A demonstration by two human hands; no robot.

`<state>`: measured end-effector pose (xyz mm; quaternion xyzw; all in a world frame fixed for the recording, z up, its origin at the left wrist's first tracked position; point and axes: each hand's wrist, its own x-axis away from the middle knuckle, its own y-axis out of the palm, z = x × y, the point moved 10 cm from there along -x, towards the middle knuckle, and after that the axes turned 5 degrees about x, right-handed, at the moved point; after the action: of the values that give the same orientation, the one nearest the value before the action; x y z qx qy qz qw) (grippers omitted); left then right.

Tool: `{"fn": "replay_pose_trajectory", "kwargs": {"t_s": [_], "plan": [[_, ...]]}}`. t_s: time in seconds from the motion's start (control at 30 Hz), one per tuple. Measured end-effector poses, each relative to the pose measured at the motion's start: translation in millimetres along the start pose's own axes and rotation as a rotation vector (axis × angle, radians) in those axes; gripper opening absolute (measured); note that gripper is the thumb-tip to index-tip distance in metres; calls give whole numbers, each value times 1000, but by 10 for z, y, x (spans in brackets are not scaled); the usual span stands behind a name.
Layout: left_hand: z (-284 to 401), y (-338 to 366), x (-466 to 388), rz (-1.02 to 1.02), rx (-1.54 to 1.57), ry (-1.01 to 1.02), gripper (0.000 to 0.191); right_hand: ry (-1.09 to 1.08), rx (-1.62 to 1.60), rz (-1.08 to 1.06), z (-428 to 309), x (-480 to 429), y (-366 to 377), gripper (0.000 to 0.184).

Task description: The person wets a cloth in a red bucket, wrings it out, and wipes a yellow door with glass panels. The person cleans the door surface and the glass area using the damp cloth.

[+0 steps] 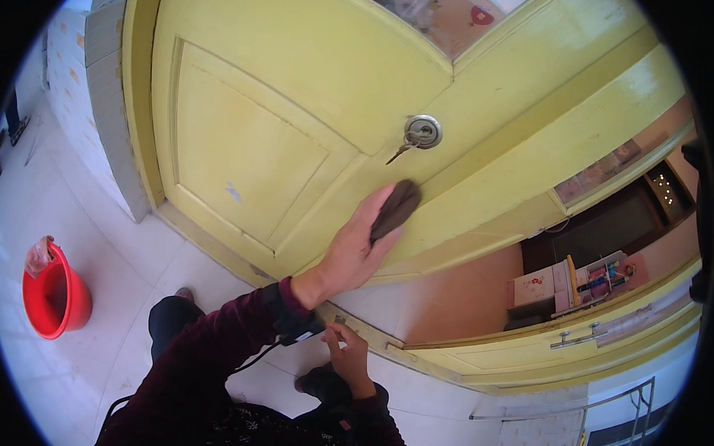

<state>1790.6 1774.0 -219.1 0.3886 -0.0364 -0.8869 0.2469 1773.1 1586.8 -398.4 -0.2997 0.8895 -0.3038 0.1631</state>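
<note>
My left hand is wrapped around a folded dark brown cloth. It holds the cloth at the edge of a yellow panelled door, below the lock. A round metal lock cylinder sits in the door, with a key hanging from it. Lower down, my right hand is in front of my body with loosely curled fingers, close to the black band on my left wrist. Whether those fingers hold anything cannot be made out.
On the tiled floor at left stands a red bucket, a rag draped over its rim. Another person's foot shows at the far left. A second yellow door leaf with a metal handle is at right. Shelving stands inside the doorway.
</note>
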Motion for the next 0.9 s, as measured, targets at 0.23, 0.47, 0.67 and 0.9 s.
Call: {"fn": "replay_pose_trajectory", "kwargs": {"t_s": [0.23,0.47,0.67,0.9], "plan": [[-1333,-505,1289,45,-42,-650,55,190,151,-474,870,169,825,34],[-234,-18,368,84,72,-78,55,144,455,-803,1038,425,1199,47],[301,180,-217,23,71,82,60,79,428,-679,950,363,1061,47],[-924,-216,1008,91,-44,-280,62,108,345,-706,965,342,1070,48]]}}
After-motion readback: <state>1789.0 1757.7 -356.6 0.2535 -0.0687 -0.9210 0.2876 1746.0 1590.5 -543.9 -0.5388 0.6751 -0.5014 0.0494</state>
